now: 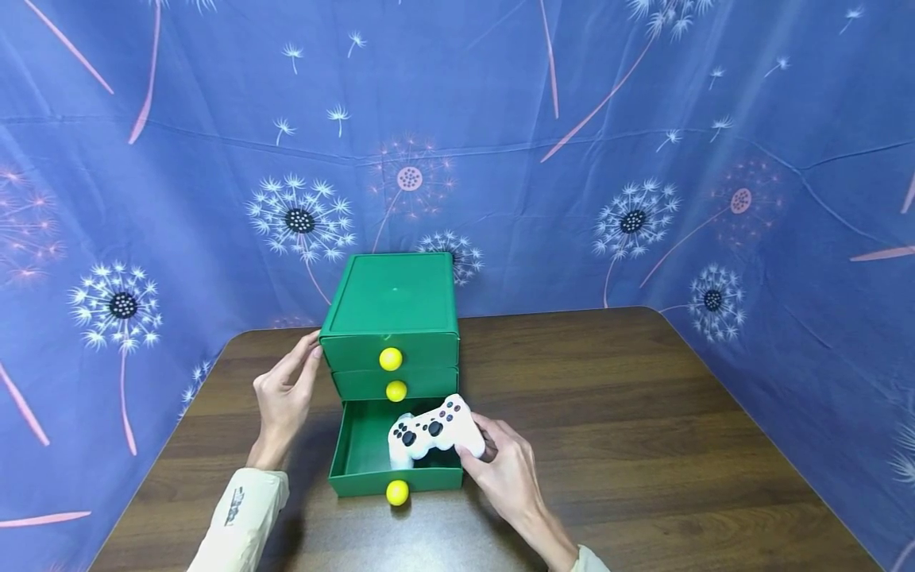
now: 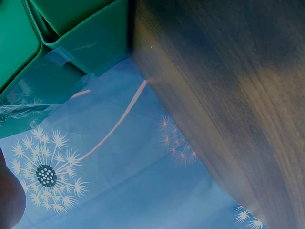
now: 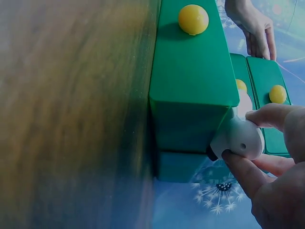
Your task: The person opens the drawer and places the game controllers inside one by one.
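Observation:
A white game controller (image 1: 436,429) is tilted over the pulled-out bottom drawer (image 1: 357,445) of a green drawer unit (image 1: 396,294). My right hand (image 1: 503,469) pinches the controller's right grip between thumb and fingers; the right wrist view shows the white grip end (image 3: 245,138) held beside the drawer's corner. My left hand (image 1: 282,397) touches the upper left front edge of the unit with its fingers fairly straight. In the left wrist view, only a blurred bit of that hand shows at the left edge. The unit's upper two drawers are closed.
Yellow ball knobs (image 1: 391,359) sit on the drawer fronts. The unit stands on a dark brown wooden table (image 1: 643,429). A blue cloth (image 1: 500,199) with dandelion prints hangs behind the table and at its sides.

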